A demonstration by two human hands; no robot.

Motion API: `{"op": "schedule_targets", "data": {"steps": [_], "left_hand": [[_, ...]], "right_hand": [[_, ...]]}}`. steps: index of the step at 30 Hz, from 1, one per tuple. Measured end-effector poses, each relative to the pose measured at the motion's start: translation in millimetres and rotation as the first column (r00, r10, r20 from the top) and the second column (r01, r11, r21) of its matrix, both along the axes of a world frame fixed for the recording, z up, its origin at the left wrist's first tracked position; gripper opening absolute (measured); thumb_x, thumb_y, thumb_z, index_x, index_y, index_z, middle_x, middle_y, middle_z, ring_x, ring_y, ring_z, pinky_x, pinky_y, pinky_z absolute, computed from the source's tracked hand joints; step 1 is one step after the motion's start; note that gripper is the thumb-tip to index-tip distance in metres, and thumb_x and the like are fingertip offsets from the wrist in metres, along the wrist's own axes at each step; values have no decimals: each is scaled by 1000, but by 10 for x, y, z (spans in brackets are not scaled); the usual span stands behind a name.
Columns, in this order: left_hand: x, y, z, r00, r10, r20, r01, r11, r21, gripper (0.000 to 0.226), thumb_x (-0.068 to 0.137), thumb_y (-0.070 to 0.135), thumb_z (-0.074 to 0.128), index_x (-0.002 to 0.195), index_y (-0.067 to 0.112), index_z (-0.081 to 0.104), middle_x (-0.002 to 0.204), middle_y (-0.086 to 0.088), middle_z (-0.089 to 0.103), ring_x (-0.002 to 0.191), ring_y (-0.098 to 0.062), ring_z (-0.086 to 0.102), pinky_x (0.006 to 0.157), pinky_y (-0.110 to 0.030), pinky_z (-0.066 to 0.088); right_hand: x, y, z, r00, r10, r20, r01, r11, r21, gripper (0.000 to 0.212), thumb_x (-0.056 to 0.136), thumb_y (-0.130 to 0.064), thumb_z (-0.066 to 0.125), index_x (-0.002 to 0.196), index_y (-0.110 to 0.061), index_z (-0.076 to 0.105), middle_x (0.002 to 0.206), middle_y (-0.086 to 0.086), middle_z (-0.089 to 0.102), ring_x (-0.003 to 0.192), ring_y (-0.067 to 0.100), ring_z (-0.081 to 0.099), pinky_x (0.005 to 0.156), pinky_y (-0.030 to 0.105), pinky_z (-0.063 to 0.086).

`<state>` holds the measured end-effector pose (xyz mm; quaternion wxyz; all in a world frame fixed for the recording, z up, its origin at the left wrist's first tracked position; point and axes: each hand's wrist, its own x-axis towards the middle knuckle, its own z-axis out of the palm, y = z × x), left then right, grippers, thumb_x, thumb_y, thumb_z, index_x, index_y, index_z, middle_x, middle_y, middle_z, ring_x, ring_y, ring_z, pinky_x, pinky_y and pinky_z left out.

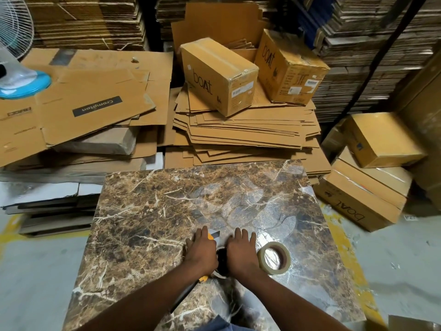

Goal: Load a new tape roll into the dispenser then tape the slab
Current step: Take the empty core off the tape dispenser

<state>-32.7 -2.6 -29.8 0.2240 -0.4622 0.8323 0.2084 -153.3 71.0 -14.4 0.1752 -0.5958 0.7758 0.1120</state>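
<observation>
A brown marble-patterned slab [148,211] lies flat in front of me under a glossy clear film. Both hands rest on a yellow and black tape dispenser [220,260] lying near the slab's front middle. My left hand [202,250] covers its left side and my right hand [241,253] its right side, so most of the dispenser is hidden. Its dark handle [185,297] sticks out toward me. A roll of clear tape [274,258] lies flat on the slab just right of my right hand, apart from it.
Flattened cardboard sheets [238,132] pile up behind the slab, with two "boat" cartons [219,75] on top. More cartons [367,182] stand at the right. A fan base [23,84] sits far left on cardboard. Grey floor with yellow marking [346,240] borders the slab.
</observation>
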Motion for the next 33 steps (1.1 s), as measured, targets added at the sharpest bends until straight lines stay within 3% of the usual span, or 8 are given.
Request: {"op": "schedule_targets", "data": {"steps": [3,9,13,21,24,30,33], "left_hand": [[35,-54,49,994,-72,-77,70,997,-28,45,97,35,63,140,21,58,175,-16,3,161,-36,5,123,-69,14],[-20,-355,239,932,-214,-294,183,974,-131,35,99,50,58,107,21,76,173,-7,25,156,-26,29,128,-57,17],[-231,-499,242,916,-256,-309,220,964,-148,39,105,49,52,109,21,78,172,-7,27,158,-24,25,127,-61,8],[-748,-685,209,938,-233,-258,227,973,-51,45,106,54,48,126,24,76,174,-9,24,160,-26,21,128,-62,9],[-976,-749,185,949,-194,-248,198,980,-7,45,103,58,54,126,27,76,173,-8,26,159,-26,23,128,-61,12],[-1344,-751,45,970,-46,-239,64,996,67,38,98,55,65,108,22,81,171,-8,31,157,-27,28,127,-53,18],[-1433,-718,-57,976,-66,-208,79,995,54,39,98,52,65,107,18,81,169,-8,35,154,-25,34,126,-54,20]], "right_hand": [[-104,-33,39,998,-37,52,38,999,-8,56,91,-40,61,137,-10,50,159,23,27,146,40,25,119,63,15],[-376,-153,133,995,-77,69,80,996,-37,58,95,-44,56,143,-13,45,164,21,20,150,39,19,119,64,13],[-604,-293,197,992,-109,57,113,992,-61,56,97,-42,57,143,-14,44,164,21,20,151,40,16,120,65,13],[-1112,-411,68,983,-179,37,181,983,-39,59,102,-52,49,145,-12,44,163,22,22,150,41,19,119,64,16],[-1300,-433,-25,975,-216,52,216,976,3,54,100,-37,53,146,-12,42,164,22,21,150,41,19,119,64,16],[-1541,-408,-264,966,-253,54,250,967,57,51,97,-50,54,133,-13,59,149,16,44,143,36,30,117,59,24],[-1553,-373,-377,965,-253,70,249,966,65,45,98,-48,53,123,-13,66,133,13,57,135,35,38,114,58,29]]}}
